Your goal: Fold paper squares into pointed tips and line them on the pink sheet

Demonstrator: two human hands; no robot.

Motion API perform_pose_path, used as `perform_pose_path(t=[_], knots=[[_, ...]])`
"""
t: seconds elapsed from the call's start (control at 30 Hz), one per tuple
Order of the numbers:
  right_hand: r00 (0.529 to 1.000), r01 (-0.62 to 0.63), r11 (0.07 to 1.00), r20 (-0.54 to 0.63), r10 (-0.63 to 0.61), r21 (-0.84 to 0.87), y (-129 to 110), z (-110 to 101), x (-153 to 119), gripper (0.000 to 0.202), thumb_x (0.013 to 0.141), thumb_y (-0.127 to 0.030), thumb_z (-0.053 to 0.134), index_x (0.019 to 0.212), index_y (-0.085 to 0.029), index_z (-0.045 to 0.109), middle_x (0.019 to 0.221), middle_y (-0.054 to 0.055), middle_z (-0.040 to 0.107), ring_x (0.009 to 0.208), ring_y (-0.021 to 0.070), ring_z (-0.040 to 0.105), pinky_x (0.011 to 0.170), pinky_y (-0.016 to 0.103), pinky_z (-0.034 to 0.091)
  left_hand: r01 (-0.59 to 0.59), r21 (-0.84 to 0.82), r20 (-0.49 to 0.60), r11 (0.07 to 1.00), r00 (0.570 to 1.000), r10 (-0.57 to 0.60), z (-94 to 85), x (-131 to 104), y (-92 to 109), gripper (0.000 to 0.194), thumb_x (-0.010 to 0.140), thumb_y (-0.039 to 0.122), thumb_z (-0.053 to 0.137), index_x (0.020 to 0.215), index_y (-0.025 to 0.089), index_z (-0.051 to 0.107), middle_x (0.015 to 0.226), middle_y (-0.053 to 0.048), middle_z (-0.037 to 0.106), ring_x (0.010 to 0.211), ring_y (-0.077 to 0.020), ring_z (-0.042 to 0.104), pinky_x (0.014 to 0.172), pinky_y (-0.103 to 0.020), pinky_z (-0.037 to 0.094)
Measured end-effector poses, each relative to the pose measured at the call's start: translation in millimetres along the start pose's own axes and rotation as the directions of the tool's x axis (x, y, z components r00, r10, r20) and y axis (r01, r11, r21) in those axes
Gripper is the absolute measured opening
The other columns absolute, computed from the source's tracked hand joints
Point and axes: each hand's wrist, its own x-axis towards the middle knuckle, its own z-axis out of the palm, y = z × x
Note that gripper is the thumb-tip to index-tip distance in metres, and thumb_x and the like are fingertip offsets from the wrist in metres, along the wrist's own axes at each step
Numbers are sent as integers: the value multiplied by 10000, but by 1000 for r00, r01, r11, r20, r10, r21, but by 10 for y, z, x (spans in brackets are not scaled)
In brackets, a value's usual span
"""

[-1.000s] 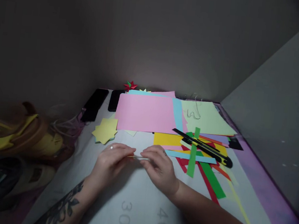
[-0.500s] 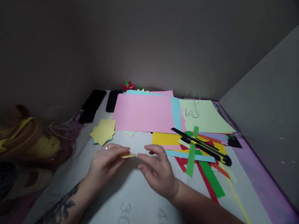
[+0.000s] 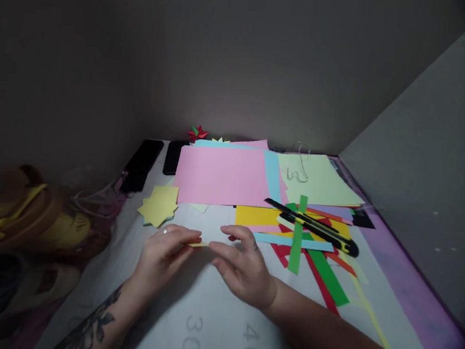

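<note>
A small yellow paper piece (image 3: pixel 198 244) is pinched between the fingers and thumb of my left hand (image 3: pixel 164 256), which has a ring and a tattooed forearm. Close by on the right, my right hand (image 3: pixel 245 265) has its fingers apart, with its index fingertip at the paper's right end. Both hands are over the white surface (image 3: pixel 215 324) printed with 30 and 40. Yellow star-shaped papers (image 3: pixel 159 205) lie just beyond my left hand.
Pink sheets (image 3: pixel 219 176) lie ahead, pale green sheets (image 3: pixel 316 178) behind right. Black cutters (image 3: pixel 318 229) rest on coloured strips (image 3: pixel 330 278) at right. Two dark phones (image 3: pixel 145 156) and a red folded star (image 3: pixel 197 133) are at the back. A brown bag (image 3: pixel 48 221) stands left.
The right index fingertip has come slightly closer to the left hand, at the end of the yellow paper. The whole view has shifted very slightly.
</note>
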Motion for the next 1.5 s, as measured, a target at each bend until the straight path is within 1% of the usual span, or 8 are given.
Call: perform_pose_path(t=[0.13,0.3,0.47,0.97,1.13,1.23,1.33,1.5], knots=[[998,62,997,19,-62,-45,6,-6,5,440,835,-98,572,1253,-230,529,1277,123,433,1170,262,473,947,453,474,235,-118,27,965,972,-233,21,-11,16,178,780,150,654,949,193,688,814,-27,743,729,-146,690,637,-232,535],[988,140,986,78,-133,-91,34,1,-4,561,825,-87,569,1356,-215,443,1361,147,415,1212,284,454,980,500,450,589,-351,164,728,804,-572,53,41,70,214,692,221,712,898,164,705,683,-11,714,628,-143,661,572,-221,521],[981,175,979,100,-165,-102,35,0,7,567,824,-87,566,1359,-231,443,1390,143,408,1191,282,461,952,495,474,707,-506,277,494,675,-684,78,87,65,236,594,211,763,815,151,705,612,8,685,543,-110,610,545,-195,488],[994,-10,998,-109,18,69,29,-31,1,299,868,-155,530,1161,-216,520,1000,97,575,958,235,567,822,418,515,685,-684,398,251,639,-659,132,50,1,319,672,380,769,835,129,658,658,-33,693,570,-123,606,569,-208,468],[992,-113,983,-41,120,144,-3,22,18,379,863,-346,603,1191,-202,480,919,72,601,822,204,577,722,353,521,671,-625,312,398,683,-660,186,1,1,242,717,347,722,814,157,607,676,-16,695,586,-133,628,583,-231,481],[985,-167,979,-31,172,114,46,22,48,94,882,-194,558,974,-215,561,810,29,605,766,168,568,696,306,497,563,-465,200,683,819,-538,161,-14,-44,103,774,266,654,781,179,600,812,-48,733,795,-192,680,721,-307,520],[998,-43,998,53,41,40,150,-34,41,155,867,-75,503,820,-203,577,784,33,627,779,170,555,725,321,480,216,-149,187,965,964,-187,115,-32,-128,108,806,134,565,825,198,649,958,-68,738,1002,-224,624,887,-398,474],[951,13,993,307,24,-118,240,-142,-108,179,843,-52,513,821,-193,621,845,45,677,826,184,552,743,321,472,-131,187,448,974,894,34,127,-99,-171,185,842,97,535,923,202,663,920,-54,731,915,-221,621,813,-385,463]])
